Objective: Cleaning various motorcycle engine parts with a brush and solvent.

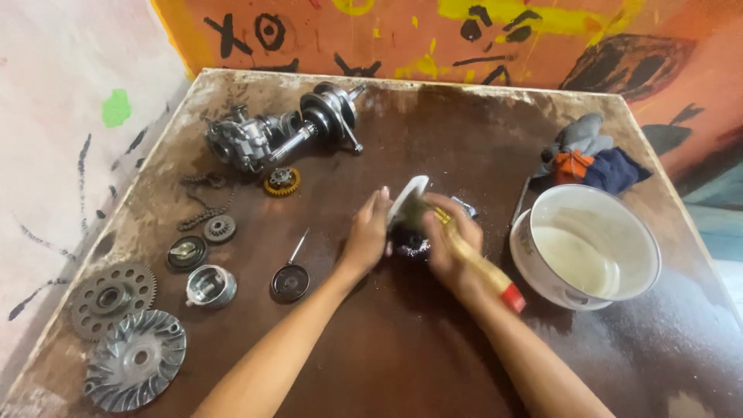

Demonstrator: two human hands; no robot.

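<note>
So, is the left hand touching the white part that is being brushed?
Touching. The head view shows the left hand with its fingers laid against the edge of the white part, no gap between them, while the right hand holds the brush.

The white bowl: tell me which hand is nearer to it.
Right. The right hand, gripping a brush with a wooden handle, sits just beside the white bowl, to its left. The left hand lies farther left, beyond the white part it steadies.

Brush [472, 259] bristles — blurred, behind fingers [453, 213]
</note>
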